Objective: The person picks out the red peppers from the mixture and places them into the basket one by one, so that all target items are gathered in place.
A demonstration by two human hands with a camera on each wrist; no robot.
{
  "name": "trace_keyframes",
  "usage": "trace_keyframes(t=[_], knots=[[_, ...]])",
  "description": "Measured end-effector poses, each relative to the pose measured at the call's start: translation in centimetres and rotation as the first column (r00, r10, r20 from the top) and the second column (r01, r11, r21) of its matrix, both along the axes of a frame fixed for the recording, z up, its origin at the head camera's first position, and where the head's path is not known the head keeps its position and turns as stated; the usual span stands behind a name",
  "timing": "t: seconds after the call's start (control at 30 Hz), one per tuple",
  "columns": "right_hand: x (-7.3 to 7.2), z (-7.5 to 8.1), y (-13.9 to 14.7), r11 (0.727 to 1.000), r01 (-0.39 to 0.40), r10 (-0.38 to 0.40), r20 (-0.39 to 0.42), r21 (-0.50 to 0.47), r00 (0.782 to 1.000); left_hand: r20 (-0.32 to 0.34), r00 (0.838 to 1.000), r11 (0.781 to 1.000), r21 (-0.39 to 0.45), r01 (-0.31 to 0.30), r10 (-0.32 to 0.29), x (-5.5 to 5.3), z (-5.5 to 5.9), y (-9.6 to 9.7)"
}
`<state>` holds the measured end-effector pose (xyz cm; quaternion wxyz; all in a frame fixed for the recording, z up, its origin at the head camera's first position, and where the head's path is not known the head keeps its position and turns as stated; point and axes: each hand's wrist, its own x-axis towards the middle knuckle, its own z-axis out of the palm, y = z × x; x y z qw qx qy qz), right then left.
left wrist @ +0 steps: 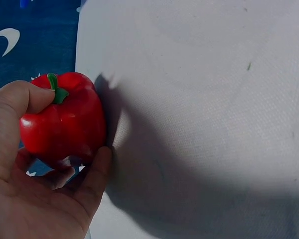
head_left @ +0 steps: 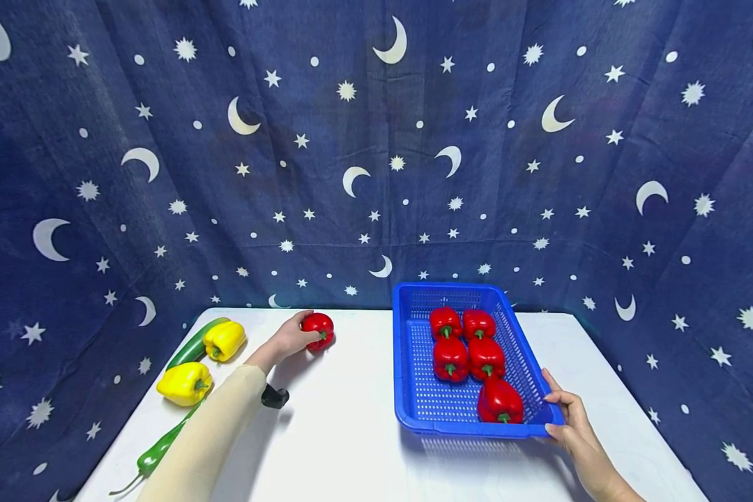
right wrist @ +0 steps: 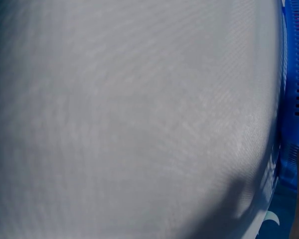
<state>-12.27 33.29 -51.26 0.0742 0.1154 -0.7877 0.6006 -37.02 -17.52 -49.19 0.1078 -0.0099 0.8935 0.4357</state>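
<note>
My left hand (head_left: 290, 336) grips a red bell pepper (head_left: 322, 328) near the back edge of the table. In the left wrist view the thumb lies by the green stem of this pepper (left wrist: 70, 119), with the fingers curled round its far side and underside. On the right, my right hand (head_left: 574, 425) holds the front right corner of a blue plastic basket (head_left: 401, 362), thumb at the front rim and fingers at the side. Several red bell peppers (head_left: 450, 359) sit inside the basket. Only part of the basket wall (right wrist: 295, 124) and of that hand shows in the right wrist view.
Along the left side of the white table (head_left: 339, 432) lie two yellow bell peppers (head_left: 185, 383), a dark green cucumber-like vegetable (head_left: 194, 343) and a long green chili pepper (head_left: 157, 452), partly behind the left sleeve. A blue curtain (head_left: 326, 209) with moons and stars surrounds the table.
</note>
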Motion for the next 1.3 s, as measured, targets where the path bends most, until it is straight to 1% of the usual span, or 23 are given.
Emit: trace_keyframes(t=[0.2, 0.37, 0.47, 0.7, 0.77, 0.83, 0.9, 1.03, 1.3], knots=[[0.0, 0.0, 0.0, 1.000, -0.001, 0.001, 0.002, -0.001, 1.000, 0.005, 1.000, 0.999, 0.042, 0.001, -0.001, 0.2, 0.1, -0.2], [0.1, 0.0, 0.0, 1.000, 0.006, -0.006, 0.003, 0.001, 1.000, 0.023, 0.999, 0.998, 0.063, -0.027, 0.026, 0.4, 0.5, -0.2], [0.1, -0.1, 0.0, 1.000, 0.008, -0.008, 0.002, 0.005, 1.000, 0.025, 0.999, 0.996, 0.085, -0.028, 0.026, 0.7, 0.7, -0.4], [0.0, -0.1, 0.1, 1.000, 0.011, -0.011, 0.009, 0.009, 1.000, 0.003, 1.000, 0.989, 0.145, -0.017, 0.016, 1.1, 1.2, -0.9], [0.0, -0.1, 0.1, 1.000, 0.009, -0.009, 0.007, 0.006, 1.000, -0.012, 1.000, 0.987, 0.161, 0.000, 0.002, 1.1, 1.4, -1.0], [-0.1, -0.1, 0.2, 1.000, 0.008, -0.008, 0.002, 0.005, 1.000, -0.027, 1.000, 0.983, 0.183, 0.017, -0.012, 1.1, 1.6, -0.9], [-0.1, 0.0, 0.2, 1.000, 0.007, -0.007, -0.001, 0.006, 1.000, -0.042, 0.999, 0.976, 0.214, 0.043, -0.035, 1.3, 1.8, -0.8], [-0.1, 0.0, 0.1, 1.000, 0.012, -0.012, 0.011, 0.014, 1.000, -0.056, 0.997, 0.959, 0.274, 0.074, -0.060, 1.7, 2.3, -0.5], [-0.1, -0.1, 0.2, 1.000, 0.015, -0.015, 0.017, 0.010, 1.000, -0.050, 0.996, 0.935, 0.343, 0.091, -0.078, 2.5, 3.4, 0.0]])
